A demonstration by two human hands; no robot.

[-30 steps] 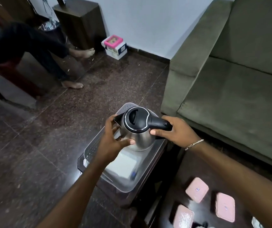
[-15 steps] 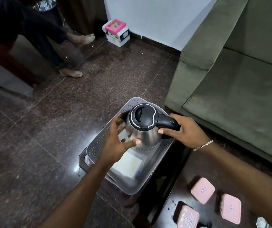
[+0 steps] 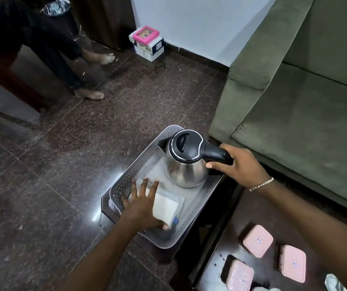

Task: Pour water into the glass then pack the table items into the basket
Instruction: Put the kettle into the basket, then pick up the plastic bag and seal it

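A steel kettle with a black lid and handle stands inside the grey perforated basket at its far right end. My right hand grips the kettle's black handle. My left hand hovers over the basket's near left part with fingers spread, above a white flat packet on the basket floor; it holds nothing. Three pink lidded boxes lie on the dark table at the lower right. No glass is in view.
The basket rests on a dark stool beside the table. A green sofa fills the right. A seated person's legs and bare feet are at the upper left, and a pink-topped carton stands by the wall.
The kettle has gone down into the basket and now rests on its floor. My left hand has let go of the kettle's body and moved down toward the white packet.
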